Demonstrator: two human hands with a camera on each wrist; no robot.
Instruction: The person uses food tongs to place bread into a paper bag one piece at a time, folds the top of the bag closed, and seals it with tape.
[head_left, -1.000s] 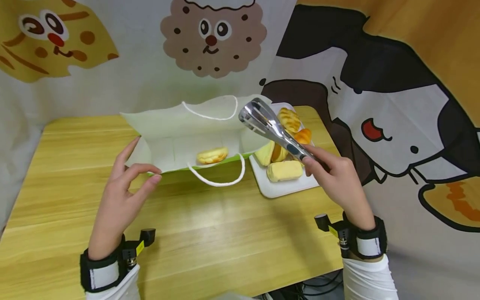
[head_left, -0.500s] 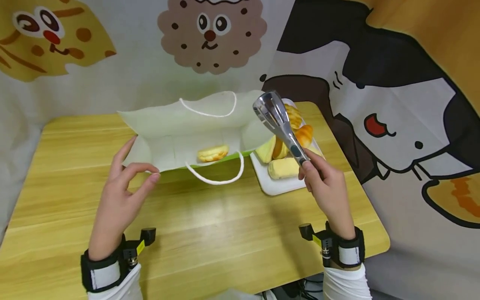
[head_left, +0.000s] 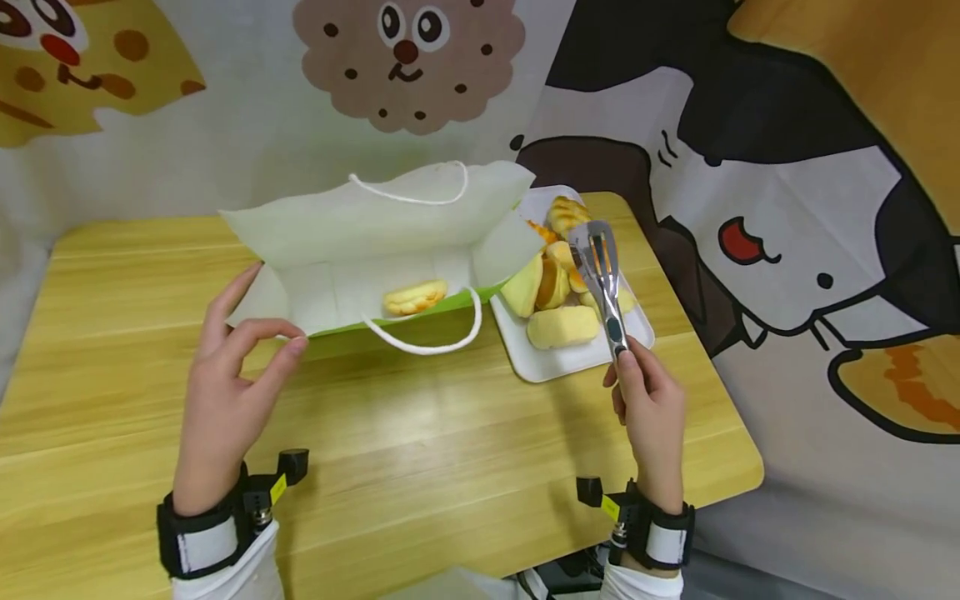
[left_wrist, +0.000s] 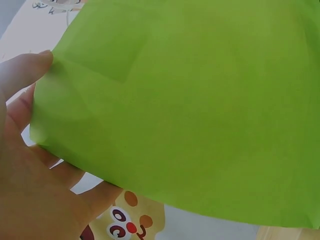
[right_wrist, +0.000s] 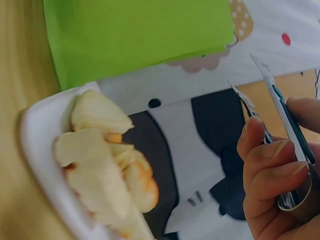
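Note:
My left hand (head_left: 232,387) pinches the left edge of a paper bag (head_left: 322,229), white inside and green outside, with white rope handles. In the left wrist view its thumb lies at the edge of the green side (left_wrist: 175,110). One oblong, browned bread roll (head_left: 415,297) lies inside the bag. My right hand (head_left: 652,408) grips metal tongs (head_left: 613,321) by the handle, pointing up over the white tray (head_left: 538,368). In the right wrist view, the tongs' arms (right_wrist: 287,120) stand apart with nothing between them. Several breads lie on the tray, including a pale yellow roll (head_left: 562,327).
The bag and tray stand side by side on a wooden table (head_left: 405,442), the bag's right side overlapping the tray in the head view. A printed cloth (head_left: 247,125) with cartoon figures hangs behind and to the right. Dark cables (head_left: 570,567) show below the front edge.
My right hand has drawn back toward me, turning the tongs from pointing at the bag to standing over the tray. My left hand keeps its pinch on the bag. The view has shifted slightly.

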